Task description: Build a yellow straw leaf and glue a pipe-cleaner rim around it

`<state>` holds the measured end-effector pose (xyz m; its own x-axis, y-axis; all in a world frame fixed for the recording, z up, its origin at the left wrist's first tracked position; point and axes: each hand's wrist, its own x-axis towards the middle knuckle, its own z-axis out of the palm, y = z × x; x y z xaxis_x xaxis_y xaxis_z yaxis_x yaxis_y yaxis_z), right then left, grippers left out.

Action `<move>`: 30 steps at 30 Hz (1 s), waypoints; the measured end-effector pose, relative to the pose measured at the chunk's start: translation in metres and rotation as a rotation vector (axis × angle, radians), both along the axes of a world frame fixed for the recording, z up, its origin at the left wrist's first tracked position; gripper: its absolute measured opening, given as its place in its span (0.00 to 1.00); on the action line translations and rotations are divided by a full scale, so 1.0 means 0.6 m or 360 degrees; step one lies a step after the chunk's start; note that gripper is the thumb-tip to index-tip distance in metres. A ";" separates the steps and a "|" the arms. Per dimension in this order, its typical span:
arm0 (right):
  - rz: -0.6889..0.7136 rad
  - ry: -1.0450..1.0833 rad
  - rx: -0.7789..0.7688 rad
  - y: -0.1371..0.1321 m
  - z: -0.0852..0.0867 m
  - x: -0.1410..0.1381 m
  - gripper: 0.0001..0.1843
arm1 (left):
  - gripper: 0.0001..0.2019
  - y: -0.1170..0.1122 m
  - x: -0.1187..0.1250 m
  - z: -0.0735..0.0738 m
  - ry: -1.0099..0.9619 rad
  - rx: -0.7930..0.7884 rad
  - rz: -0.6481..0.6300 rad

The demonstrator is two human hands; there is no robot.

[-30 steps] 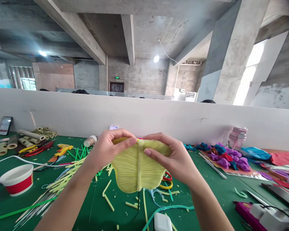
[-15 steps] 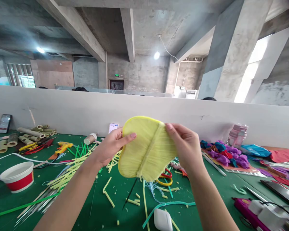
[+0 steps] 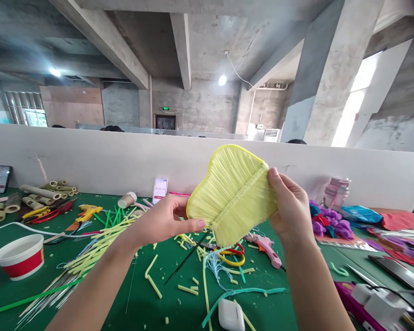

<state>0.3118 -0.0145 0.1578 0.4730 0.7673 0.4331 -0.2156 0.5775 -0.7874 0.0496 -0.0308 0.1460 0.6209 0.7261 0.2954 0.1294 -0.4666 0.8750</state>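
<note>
A yellow leaf-shaped craft piece (image 3: 232, 193) is held up tilted above the table, its ribbed surface facing me. A raised midrib runs across it, and a thin dark stem (image 3: 186, 257) sticks out from its lower left end. My left hand (image 3: 167, 218) grips the left edge near the stem, thumb in front and fingers partly hidden behind. At the right edge, my right hand (image 3: 291, 207) pinches the piece by the upper end of the midrib. Yellow-green cut pieces (image 3: 153, 276), red-and-yellow-handled scissors (image 3: 236, 257) and pale blue threads (image 3: 217, 264) lie below it.
On the green table (image 3: 141, 308) lie yellow-green strips (image 3: 96, 248), a white earbud case (image 3: 230, 315) and a pink glue gun (image 3: 267, 248). A paper cup (image 3: 19, 257) stands left. A purple power strip (image 3: 352, 301) sits right. A white partition (image 3: 124, 154) rises behind.
The leaf piece has moved up and right and turned clockwise. My left hand has slid lower along its edge, nearer the stem; my right hand has shifted right.
</note>
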 end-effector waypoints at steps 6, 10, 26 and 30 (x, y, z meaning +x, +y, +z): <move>0.0040 -0.0037 0.0008 -0.003 0.000 0.001 0.18 | 0.17 -0.011 -0.001 0.003 0.0102 0.0078 0.0043; 0.0079 -0.0049 -0.0021 -0.003 0.000 0.002 0.18 | 0.10 -0.020 0.000 0.007 0.0180 0.0160 0.0137; 0.0000 -0.0014 0.0043 -0.013 0.007 0.003 0.16 | 0.15 -0.014 -0.004 0.004 0.0109 0.0241 0.0092; 0.0019 -0.0074 0.0056 -0.012 0.005 0.002 0.17 | 0.10 -0.011 -0.001 -0.001 0.0061 0.0172 0.0162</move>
<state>0.3128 -0.0215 0.1609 0.4425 0.7567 0.4813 -0.1866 0.6026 -0.7759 0.0492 -0.0375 0.1457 0.5580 0.7512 0.3525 0.2134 -0.5404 0.8139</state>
